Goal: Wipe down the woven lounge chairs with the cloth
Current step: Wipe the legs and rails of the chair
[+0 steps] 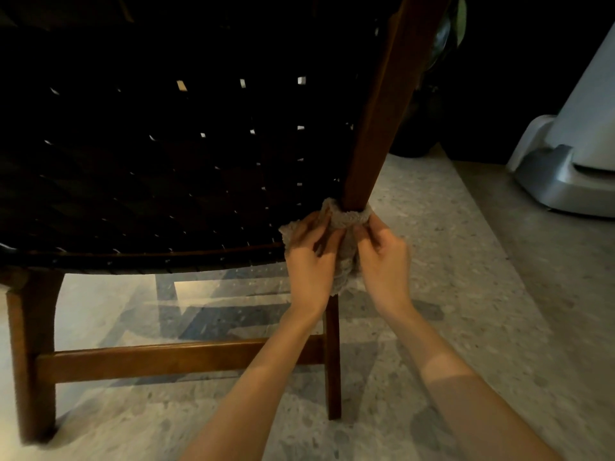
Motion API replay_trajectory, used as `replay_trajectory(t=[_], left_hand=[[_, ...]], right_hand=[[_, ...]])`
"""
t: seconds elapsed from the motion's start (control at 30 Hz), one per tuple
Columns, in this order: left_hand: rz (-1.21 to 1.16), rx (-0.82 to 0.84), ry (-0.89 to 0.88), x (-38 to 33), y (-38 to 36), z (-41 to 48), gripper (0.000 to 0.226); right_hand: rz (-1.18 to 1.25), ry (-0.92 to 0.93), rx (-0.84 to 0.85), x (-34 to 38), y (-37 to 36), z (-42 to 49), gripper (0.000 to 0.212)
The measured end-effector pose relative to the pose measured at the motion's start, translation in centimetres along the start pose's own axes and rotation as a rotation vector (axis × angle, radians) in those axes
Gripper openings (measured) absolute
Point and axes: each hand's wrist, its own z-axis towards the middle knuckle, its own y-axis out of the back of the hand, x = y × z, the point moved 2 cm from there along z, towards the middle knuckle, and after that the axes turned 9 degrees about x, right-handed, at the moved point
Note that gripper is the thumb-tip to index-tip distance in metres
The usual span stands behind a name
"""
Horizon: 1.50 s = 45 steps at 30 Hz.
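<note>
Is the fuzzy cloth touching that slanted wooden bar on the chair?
Touching. The head view shows the cloth wrapped around the lower end of the wooden bar, with the left hand and right hand gripping it there.

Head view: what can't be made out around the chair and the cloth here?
All in the head view:
Woven panel: too dark to read weave or dirt.
Wooden post: its lower joint is wrapped by the cloth, which left hand and right hand both grip.
Post's top: cut off by the upper edge.
Grey appliance: cut by the right edge; what it is stays unclear.
</note>
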Motion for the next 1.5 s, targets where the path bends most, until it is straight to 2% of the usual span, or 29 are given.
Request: replay_trajectory(t=[0.13,0.23,0.33,0.5,0.57,0.73,0.8,0.87,1.03,1.17,1.33,1.5], left_hand=[[0.029,0.122,0.068,1.9,-0.5,-1.0,0.034],[0.135,0.188,0.149,3.9,-1.2,-2.3,0.035],[0.207,0.212,0.19,5.5,-1.6,-2.9,0.037],[0.138,0.216,0.144,7.3,-1.9,-2.8,0.03],[0.184,0.252,0.142,8.4,-1.9,-3.4,0.03],[0.159,0.359,0.309,10.4,-2.6,-5.3,0.038],[0.051,0.319,0.386,10.4,-2.9,-5.0,0.042],[0.002,0.267,0.433,10.7,-3.2,-4.2,0.04],[-0.035,0.3,0.322,10.8,-3.9,-2.4,0.032],[-0.064,0.324,0.312,12.1,-4.1,-2.2,0.03],[-0.045,0.307,0.311,13.5,-4.3,-2.4,0.027],[0.002,0.291,0.301,14.2,-4.4,-2.6,0.021]], right_hand=[[-0.036,-0.039,0.093,-2.6,-0.8,-0.2,0.038],[-0.016,-0.082,0.133,-4.7,-1.5,-0.5,0.039],[0.011,-0.123,0.14,-6.9,-2.1,-0.4,0.036],[-0.019,-0.234,0.174,-10.5,-3.0,-0.3,0.024],[-0.041,-0.273,0.2,-11.8,-3.2,-0.2,0.023],[-0.153,-0.355,0.303,-14.1,-2.3,-2.0,0.018],[-0.166,-0.343,0.258,-14.4,-1.8,-2.7,0.016],[-0.084,-0.34,0.18,-14.3,-1.8,-2.5,0.03],[0.043,-0.244,0.18,-13.8,-3.8,-1.1,0.036],[-0.01,-0.216,0.149,-15.0,-4.3,-1.0,0.033],[0.029,-0.265,0.116,-16.4,-4.6,-1.1,0.017],[0.05,-0.316,0.088,-16.8,-4.7,-1.1,0.015]])
